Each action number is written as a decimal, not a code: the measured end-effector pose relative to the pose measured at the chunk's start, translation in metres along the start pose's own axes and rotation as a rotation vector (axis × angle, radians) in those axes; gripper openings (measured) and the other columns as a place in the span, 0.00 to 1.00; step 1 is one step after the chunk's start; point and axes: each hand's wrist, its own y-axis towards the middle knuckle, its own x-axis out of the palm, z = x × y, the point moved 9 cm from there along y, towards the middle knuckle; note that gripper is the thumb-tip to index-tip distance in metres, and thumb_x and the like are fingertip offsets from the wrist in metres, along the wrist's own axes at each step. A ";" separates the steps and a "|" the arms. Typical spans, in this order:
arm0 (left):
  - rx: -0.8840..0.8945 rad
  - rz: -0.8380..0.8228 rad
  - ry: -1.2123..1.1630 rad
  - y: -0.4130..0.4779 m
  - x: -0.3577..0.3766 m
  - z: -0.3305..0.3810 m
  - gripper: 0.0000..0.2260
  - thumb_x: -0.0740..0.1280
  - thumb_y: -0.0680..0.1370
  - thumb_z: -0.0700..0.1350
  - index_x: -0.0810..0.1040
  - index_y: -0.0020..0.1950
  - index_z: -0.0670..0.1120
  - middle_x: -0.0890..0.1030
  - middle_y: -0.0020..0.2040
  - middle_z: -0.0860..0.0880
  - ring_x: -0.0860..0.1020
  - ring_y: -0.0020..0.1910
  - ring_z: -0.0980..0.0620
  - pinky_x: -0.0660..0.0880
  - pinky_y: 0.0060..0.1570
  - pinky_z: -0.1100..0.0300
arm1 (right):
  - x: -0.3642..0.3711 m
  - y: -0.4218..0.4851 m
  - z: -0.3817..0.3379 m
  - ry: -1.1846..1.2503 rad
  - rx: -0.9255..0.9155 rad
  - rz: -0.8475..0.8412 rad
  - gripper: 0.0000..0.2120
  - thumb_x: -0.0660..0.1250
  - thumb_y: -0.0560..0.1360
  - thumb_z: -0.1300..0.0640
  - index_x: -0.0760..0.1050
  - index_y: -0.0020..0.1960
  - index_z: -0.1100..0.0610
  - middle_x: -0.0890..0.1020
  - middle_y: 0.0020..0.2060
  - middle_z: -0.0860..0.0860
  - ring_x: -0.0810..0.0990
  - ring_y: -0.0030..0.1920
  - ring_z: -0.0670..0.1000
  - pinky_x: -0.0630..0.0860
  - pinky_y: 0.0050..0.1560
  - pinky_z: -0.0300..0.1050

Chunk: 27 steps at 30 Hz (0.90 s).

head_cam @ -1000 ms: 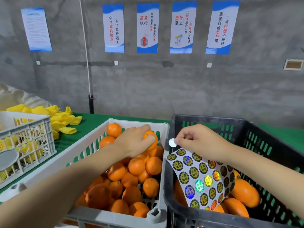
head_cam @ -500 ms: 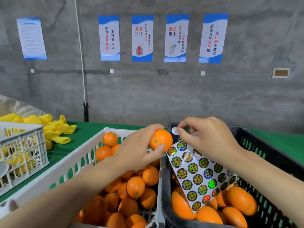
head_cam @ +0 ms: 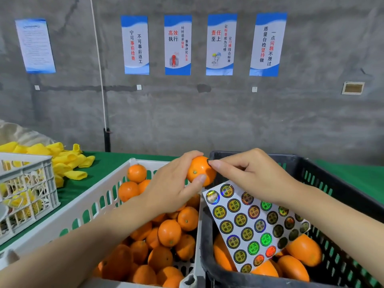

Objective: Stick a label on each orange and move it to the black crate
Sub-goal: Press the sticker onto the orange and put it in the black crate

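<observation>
At the far left of the green surface (head_cam: 112, 161) stands a small white crate (head_cam: 31, 183), with a heap of yellow foam sleeves (head_cam: 68, 161) just behind and beside it. Next comes the larger white crate (head_cam: 87, 206), piled with loose oranges (head_cam: 169, 232). Your left grip (head_cam: 172, 188) is curled round one orange (head_cam: 200, 171), thumb on its near side and fingers over the top, and holds it up above the seam where the two big crates meet. Your right grip (head_cam: 249, 175) pinches a small round label (head_cam: 208, 161) between thumb and forefinger, right against the orange's upper right side. The sticker sheet (head_cam: 253, 225) slants down from under that palm, its top edge hidden by the curled fingers. Below it, in the black crate (head_cam: 340, 196) on the right, lie several oranges (head_cam: 304, 249); you cannot tell from here whether they carry labels
</observation>
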 end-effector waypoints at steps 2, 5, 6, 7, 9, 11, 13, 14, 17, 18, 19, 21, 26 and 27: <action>-0.034 0.010 -0.015 0.000 0.000 -0.004 0.30 0.51 0.77 0.66 0.64 0.73 0.51 0.75 0.54 0.57 0.74 0.48 0.57 0.70 0.45 0.60 | 0.003 0.001 0.002 -0.038 0.009 -0.024 0.26 0.57 0.80 0.37 0.83 0.40 0.54 0.70 0.24 0.52 0.69 0.26 0.47 0.66 0.28 0.40; -0.074 0.019 -0.031 0.000 0.002 -0.008 0.31 0.48 0.77 0.68 0.62 0.74 0.52 0.74 0.51 0.57 0.74 0.46 0.57 0.66 0.41 0.68 | 0.003 0.001 0.004 -0.126 0.002 -0.007 0.25 0.59 0.80 0.39 0.81 0.39 0.58 0.72 0.25 0.54 0.72 0.28 0.52 0.70 0.32 0.52; -0.079 0.018 -0.039 0.000 0.003 -0.009 0.31 0.48 0.76 0.69 0.61 0.74 0.53 0.74 0.51 0.57 0.75 0.46 0.56 0.66 0.41 0.70 | -0.001 0.001 0.004 -0.130 0.001 0.033 0.23 0.59 0.79 0.40 0.82 0.40 0.55 0.74 0.26 0.52 0.73 0.29 0.51 0.71 0.33 0.53; -0.078 0.016 -0.044 0.000 0.003 -0.009 0.31 0.48 0.76 0.69 0.61 0.74 0.53 0.74 0.52 0.57 0.75 0.46 0.56 0.66 0.42 0.69 | -0.006 0.001 0.003 -0.127 0.000 0.082 0.21 0.58 0.78 0.40 0.83 0.41 0.52 0.76 0.26 0.50 0.75 0.29 0.50 0.72 0.33 0.52; -0.069 0.010 -0.039 0.001 0.004 -0.009 0.32 0.48 0.76 0.69 0.61 0.75 0.53 0.74 0.53 0.57 0.75 0.48 0.56 0.69 0.43 0.64 | -0.016 0.000 0.004 -0.111 0.009 0.168 0.18 0.58 0.76 0.40 0.83 0.47 0.47 0.79 0.28 0.48 0.77 0.30 0.48 0.74 0.34 0.51; -0.056 0.003 -0.029 0.001 0.005 -0.008 0.33 0.48 0.76 0.70 0.61 0.75 0.52 0.74 0.54 0.57 0.74 0.48 0.57 0.69 0.43 0.63 | -0.016 0.001 0.005 -0.131 0.027 0.168 0.18 0.57 0.76 0.40 0.81 0.57 0.43 0.79 0.27 0.46 0.77 0.30 0.47 0.75 0.34 0.48; -0.049 0.000 -0.043 0.000 0.007 -0.007 0.32 0.48 0.76 0.70 0.60 0.75 0.55 0.73 0.54 0.57 0.75 0.48 0.58 0.68 0.42 0.68 | -0.008 0.001 0.007 -0.186 0.033 0.097 0.21 0.57 0.76 0.41 0.76 0.66 0.41 0.77 0.25 0.46 0.76 0.29 0.46 0.74 0.32 0.47; -0.052 0.002 -0.056 0.000 0.008 -0.007 0.30 0.48 0.76 0.70 0.58 0.74 0.57 0.73 0.54 0.57 0.75 0.48 0.57 0.67 0.42 0.70 | -0.005 0.000 0.007 -0.209 0.027 0.073 0.22 0.58 0.76 0.42 0.74 0.69 0.41 0.76 0.25 0.46 0.75 0.28 0.45 0.74 0.31 0.47; -0.080 0.023 -0.097 0.000 0.007 -0.008 0.26 0.48 0.75 0.69 0.54 0.71 0.61 0.73 0.56 0.56 0.76 0.48 0.56 0.69 0.43 0.67 | -0.009 -0.001 0.005 -0.187 0.000 0.099 0.17 0.60 0.78 0.45 0.78 0.64 0.42 0.76 0.25 0.45 0.74 0.27 0.45 0.71 0.30 0.44; -0.092 0.035 -0.106 0.000 0.005 -0.009 0.26 0.48 0.75 0.69 0.54 0.71 0.61 0.73 0.55 0.55 0.76 0.47 0.55 0.69 0.43 0.66 | -0.011 -0.001 0.003 -0.179 -0.012 0.118 0.14 0.61 0.78 0.47 0.82 0.59 0.43 0.76 0.26 0.44 0.74 0.28 0.45 0.71 0.30 0.44; -0.103 0.050 -0.117 0.000 0.004 -0.010 0.26 0.48 0.75 0.69 0.54 0.71 0.61 0.73 0.55 0.55 0.77 0.45 0.55 0.70 0.42 0.66 | -0.013 0.000 0.002 -0.180 -0.023 0.131 0.13 0.61 0.79 0.48 0.85 0.53 0.45 0.77 0.26 0.44 0.74 0.28 0.45 0.72 0.30 0.46; -0.124 0.074 -0.132 0.001 0.001 -0.012 0.27 0.50 0.77 0.69 0.55 0.72 0.59 0.74 0.54 0.53 0.77 0.43 0.56 0.70 0.42 0.65 | -0.014 -0.001 0.000 -0.188 -0.033 0.150 0.14 0.60 0.78 0.46 0.85 0.49 0.48 0.76 0.25 0.45 0.75 0.29 0.46 0.74 0.30 0.48; -0.143 0.025 -0.158 0.000 0.005 -0.010 0.27 0.54 0.75 0.70 0.62 0.71 0.59 0.77 0.54 0.59 0.77 0.48 0.58 0.73 0.46 0.64 | -0.034 0.000 0.014 -0.281 0.071 0.306 0.25 0.59 0.79 0.44 0.67 0.27 0.54 0.67 0.19 0.50 0.68 0.23 0.50 0.69 0.29 0.49; -0.171 0.007 -0.233 -0.001 0.009 -0.010 0.25 0.54 0.75 0.70 0.64 0.68 0.60 0.78 0.53 0.60 0.78 0.48 0.60 0.74 0.47 0.64 | -0.042 0.001 0.019 -0.311 0.109 0.344 0.26 0.58 0.79 0.44 0.63 0.26 0.56 0.65 0.18 0.50 0.66 0.22 0.50 0.67 0.28 0.48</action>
